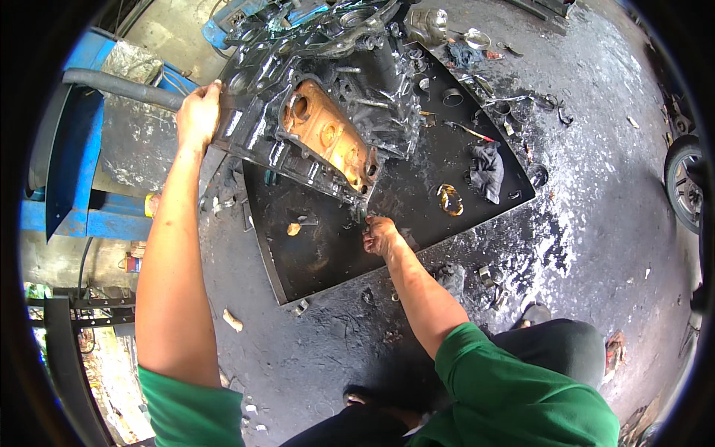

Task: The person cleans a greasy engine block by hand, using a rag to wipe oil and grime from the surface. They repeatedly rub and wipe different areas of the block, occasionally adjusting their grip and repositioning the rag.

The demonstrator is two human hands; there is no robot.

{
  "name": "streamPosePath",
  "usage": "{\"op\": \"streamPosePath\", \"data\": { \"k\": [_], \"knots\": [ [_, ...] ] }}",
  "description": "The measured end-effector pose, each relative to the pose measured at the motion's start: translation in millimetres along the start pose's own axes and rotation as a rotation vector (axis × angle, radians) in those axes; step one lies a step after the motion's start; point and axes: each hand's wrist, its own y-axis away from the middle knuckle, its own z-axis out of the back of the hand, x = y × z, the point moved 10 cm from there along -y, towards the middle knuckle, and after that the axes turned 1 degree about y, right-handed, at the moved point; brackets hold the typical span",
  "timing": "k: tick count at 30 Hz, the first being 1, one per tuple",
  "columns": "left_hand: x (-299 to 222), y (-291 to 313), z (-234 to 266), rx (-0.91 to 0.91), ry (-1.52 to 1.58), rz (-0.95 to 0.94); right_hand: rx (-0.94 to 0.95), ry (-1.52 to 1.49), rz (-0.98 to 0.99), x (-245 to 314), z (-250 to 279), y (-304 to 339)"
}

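Note:
A dark, oily engine block (257,145) hangs tilted in front of me, with a brownish-gold cavity (328,134) open in its side. My left hand (199,115) is closed over the block's left edge, where a thick grey bar (123,86) meets it. Just below the block's lowest corner, my right hand (381,236) is closed, its fingers darkened with grease. Whatever it pinches is hidden by the fingers or too small to name. Under the block lies a wide black metal tray (335,264).
On the tray are a dark rag (486,173), a red-tipped tool (468,131) and a shiny ring-shaped piece (450,200). Loose parts litter the oily floor (588,112) to the right. A blue metal frame (115,223) stands left, a vehicle wheel (684,182) far right.

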Motion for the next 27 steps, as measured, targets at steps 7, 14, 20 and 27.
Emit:
{"op": "streamPosePath", "data": {
  "k": [7,14,20,27],
  "knots": [
    [1,-7,2,-0.011,0.010,-0.014,0.093,0.030,0.020,12,3,-2],
    [-1,-6,3,-0.018,-0.022,-0.034,-0.061,0.283,0.079,30,8,20],
    [8,-20,-4,0.057,-0.012,-0.027,-0.078,0.431,0.065,35,-2,29],
    [11,-20,-4,0.093,0.026,-0.039,-0.066,0.365,0.049,19,5,17]
  ]
}}
